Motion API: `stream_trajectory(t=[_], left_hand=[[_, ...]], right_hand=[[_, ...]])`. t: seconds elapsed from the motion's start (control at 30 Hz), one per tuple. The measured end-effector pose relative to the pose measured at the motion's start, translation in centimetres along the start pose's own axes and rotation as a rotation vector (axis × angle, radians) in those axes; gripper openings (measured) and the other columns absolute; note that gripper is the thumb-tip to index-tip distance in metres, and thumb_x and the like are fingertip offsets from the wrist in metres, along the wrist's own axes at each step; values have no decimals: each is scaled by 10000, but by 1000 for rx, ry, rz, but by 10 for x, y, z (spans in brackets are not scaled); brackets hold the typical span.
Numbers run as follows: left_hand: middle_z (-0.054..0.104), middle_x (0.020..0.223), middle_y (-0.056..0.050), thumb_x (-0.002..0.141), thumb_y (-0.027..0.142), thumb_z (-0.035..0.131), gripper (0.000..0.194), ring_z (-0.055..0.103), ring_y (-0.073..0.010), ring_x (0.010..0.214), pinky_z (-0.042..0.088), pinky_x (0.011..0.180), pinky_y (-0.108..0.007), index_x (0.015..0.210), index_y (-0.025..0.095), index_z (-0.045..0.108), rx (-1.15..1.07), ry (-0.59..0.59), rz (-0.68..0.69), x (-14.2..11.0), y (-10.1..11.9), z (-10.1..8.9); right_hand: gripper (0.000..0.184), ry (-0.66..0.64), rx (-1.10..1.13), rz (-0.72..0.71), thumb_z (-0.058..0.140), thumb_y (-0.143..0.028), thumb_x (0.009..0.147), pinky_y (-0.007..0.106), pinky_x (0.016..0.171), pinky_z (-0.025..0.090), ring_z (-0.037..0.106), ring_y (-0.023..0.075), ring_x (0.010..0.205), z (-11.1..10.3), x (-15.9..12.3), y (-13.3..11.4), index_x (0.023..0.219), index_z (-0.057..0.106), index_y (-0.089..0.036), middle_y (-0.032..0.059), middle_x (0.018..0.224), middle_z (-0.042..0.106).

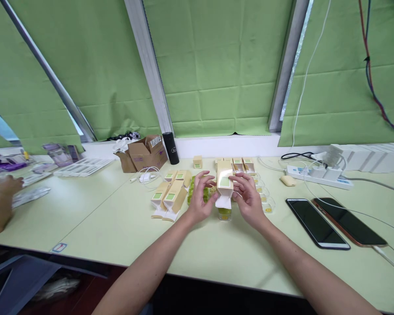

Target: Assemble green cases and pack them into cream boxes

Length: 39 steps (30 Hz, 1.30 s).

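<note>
Between my two hands is a small cream carton with a green window, its white end flap open toward me. My left hand has its fingers curled at the carton's left side, the thumb near the flap. At the right side, the bent fingers of my right hand grip the carton. Just below the flap stands a small clear container with green contents, partly hidden. Several cream cartons with open flaps lie left of my hands. Green containers sit partly behind my left hand, and clear lids lie beyond my right.
One carton stands farther back. A brown cardboard box and black bottle are by the wall. To the right lie two phones, a power strip and cables. Another person's hand is at far left.
</note>
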<state>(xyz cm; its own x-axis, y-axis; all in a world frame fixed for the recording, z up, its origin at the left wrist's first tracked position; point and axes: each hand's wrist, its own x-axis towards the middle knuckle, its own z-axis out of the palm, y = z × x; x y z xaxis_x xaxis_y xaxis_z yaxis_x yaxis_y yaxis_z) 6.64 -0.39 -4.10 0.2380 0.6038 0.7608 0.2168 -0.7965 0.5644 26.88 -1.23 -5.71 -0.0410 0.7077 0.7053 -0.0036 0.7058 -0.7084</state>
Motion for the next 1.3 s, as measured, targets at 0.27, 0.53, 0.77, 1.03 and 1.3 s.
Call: stream_trajectory(t=[0.27, 0.53, 0.77, 1.03, 1.3], left_hand=[[396, 1538, -148, 936, 235, 713, 422, 564, -298, 1341, 564, 1064, -455, 1347, 264, 623, -33, -5, -33, -1, 2, 4], [441, 1499, -122, 927, 241, 732, 358, 660, -221, 1158, 598, 1001, -403, 1282, 257, 686, -98, 115, -148, -2, -3, 8], [475, 1426, -105, 906, 237, 760, 325, 659, -216, 1126, 608, 973, -405, 1228, 265, 733, -99, 126, -172, 0, -2, 9], [499, 1316, -86, 910, 231, 761, 292, 653, -160, 963, 593, 916, -375, 1198, 256, 722, -94, 117, -164, 0, 0, 10], [515, 1230, -76, 908, 217, 764, 290, 637, -163, 952, 573, 878, -343, 1191, 250, 716, -20, 103, -104, -2, 2, 13]], right_hand=[[422, -41, -7, 32, 627, -282, 990, 481, 1031, 615, 701, 221, 1119, 2, -3, -6, 1406, 632, -351, 96, 1460, 411], [424, -71, -20, 44, 653, -281, 970, 471, 996, 636, 706, 244, 1152, 3, -3, -10, 1391, 646, -339, 108, 1501, 417], [418, -62, 0, 55, 675, -274, 961, 462, 975, 642, 695, 237, 1143, 2, -4, -7, 1371, 659, -349, 95, 1467, 418], [388, -39, -6, 65, 697, -330, 965, 439, 939, 654, 691, 220, 1103, 4, -4, -5, 1351, 664, -351, 94, 1438, 423], [280, 47, -35, 87, 704, -376, 965, 372, 833, 661, 684, 187, 1012, 9, -3, -5, 1238, 688, -317, 81, 1336, 464]])
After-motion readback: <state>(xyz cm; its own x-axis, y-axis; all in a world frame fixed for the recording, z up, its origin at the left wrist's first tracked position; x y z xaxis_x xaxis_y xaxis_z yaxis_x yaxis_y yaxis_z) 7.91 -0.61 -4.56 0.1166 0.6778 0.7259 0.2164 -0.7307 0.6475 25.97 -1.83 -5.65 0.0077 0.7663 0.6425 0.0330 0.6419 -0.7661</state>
